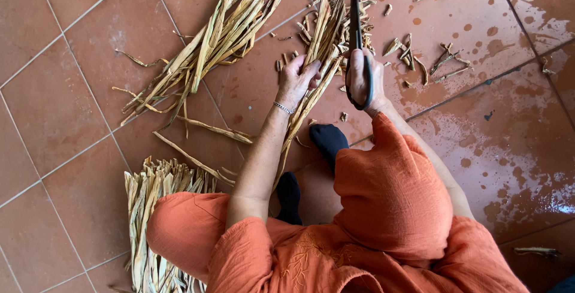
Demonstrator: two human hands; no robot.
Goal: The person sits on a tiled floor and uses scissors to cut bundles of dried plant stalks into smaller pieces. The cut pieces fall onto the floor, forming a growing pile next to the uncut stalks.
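Observation:
I sit on a red-tiled floor in orange clothes. My left hand (297, 79), with a thin bracelet at the wrist, grips a bundle of long dried plant strips (318, 47) that runs from my lap up the view. My right hand (362, 80) holds large dark scissors (356, 14) by the handles, the blades pointing away from me along the right side of the bundle's upper part. Whether the blades are apart I cannot tell.
A loose pile of long dried strips (215, 38) lies to the upper left. A trimmed bundle (147, 209) lies by my left knee. Short cut scraps (419, 59) litter the wet tiles at the upper right. My feet in dark socks (328, 140) rest below the bundle.

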